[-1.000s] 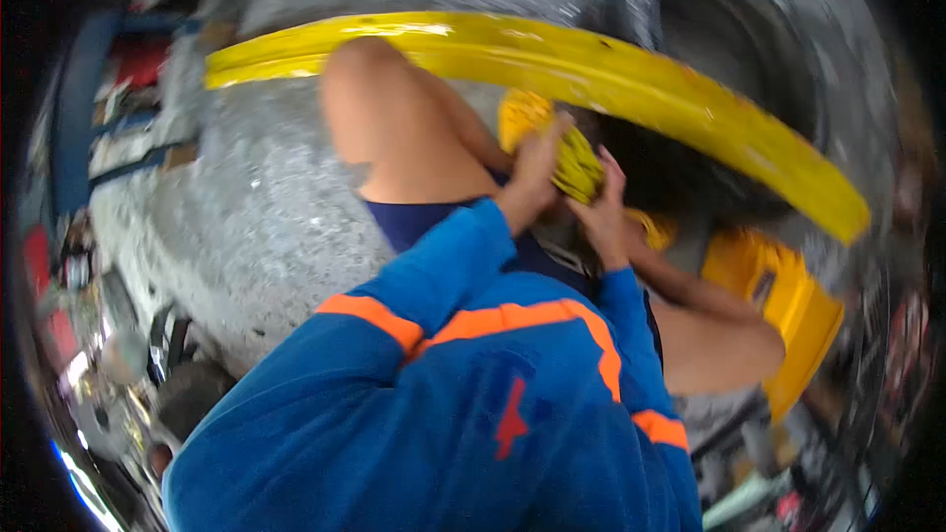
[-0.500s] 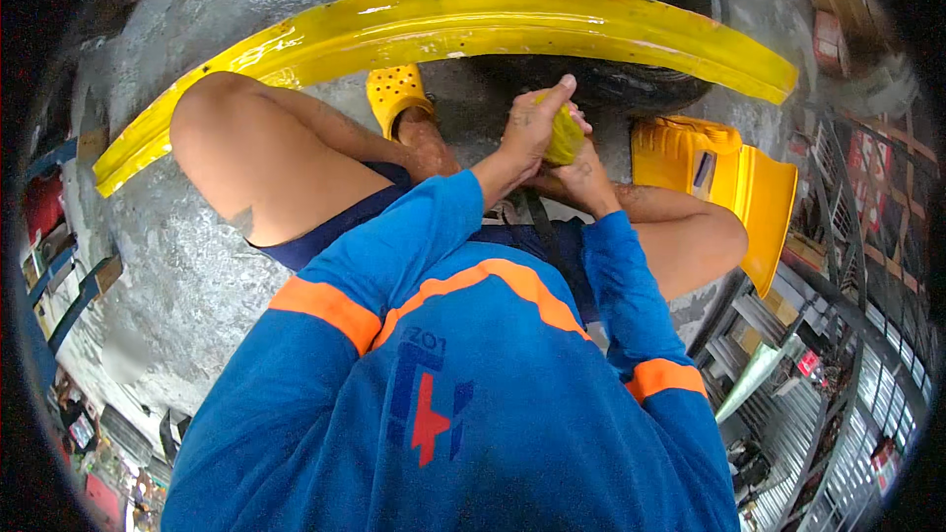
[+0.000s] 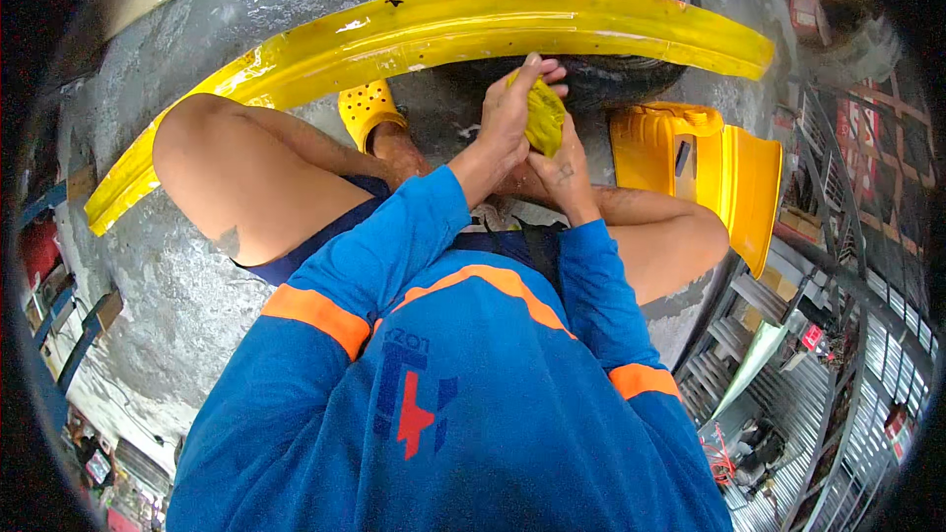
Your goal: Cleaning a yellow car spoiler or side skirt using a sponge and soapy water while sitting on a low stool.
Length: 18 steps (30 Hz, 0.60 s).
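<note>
My left hand [image 3: 505, 116] and my right hand [image 3: 566, 173] meet in front of my lap, pressing a yellow-green crumpled wad [image 3: 544, 120] between them. It looks soft like a cloth or sponge, though its exact kind is unclear. My left hand's fingertips curl over its top, and my right hand closes round its lower end, those fingers mostly hidden. Just beyond the hands, a long curved yellow panel strip [image 3: 434, 39] arches across the view, glossy and wet. Neither hand touches it.
Under the strip's right half lies a black tire [image 3: 616, 87] on the wet concrete floor [image 3: 197, 286]. A yellow plastic part [image 3: 754, 187] stands beside my right knee. My foot wears a yellow clog [image 3: 369, 108]. Metal racks [image 3: 838, 315] and clutter line the right side.
The view has shifted slightly, moving most things left. Between my hands the wad has turned and shows more of its surface; the fingers have changed their hold on it.
</note>
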{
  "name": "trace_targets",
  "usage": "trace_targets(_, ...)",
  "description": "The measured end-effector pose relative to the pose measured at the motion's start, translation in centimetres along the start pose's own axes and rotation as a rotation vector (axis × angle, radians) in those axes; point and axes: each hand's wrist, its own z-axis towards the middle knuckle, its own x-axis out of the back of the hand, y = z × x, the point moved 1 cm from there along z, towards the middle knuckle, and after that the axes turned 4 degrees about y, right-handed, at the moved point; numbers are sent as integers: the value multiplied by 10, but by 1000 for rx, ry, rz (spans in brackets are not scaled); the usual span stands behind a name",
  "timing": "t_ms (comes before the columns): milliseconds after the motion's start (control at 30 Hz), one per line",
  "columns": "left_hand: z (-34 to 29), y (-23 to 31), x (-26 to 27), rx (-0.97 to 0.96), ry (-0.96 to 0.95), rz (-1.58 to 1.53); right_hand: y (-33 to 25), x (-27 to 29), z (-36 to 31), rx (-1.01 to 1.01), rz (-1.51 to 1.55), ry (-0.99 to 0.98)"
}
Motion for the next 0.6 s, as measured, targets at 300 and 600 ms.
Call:
trace_targets(300, -8, 44, -42, -176, -189, 370, 11, 1, 45, 295, 179, 22)
trace_targets(600, 16, 56, 7, 22, -33, -207, -19, 10, 41, -178, 681, -491)
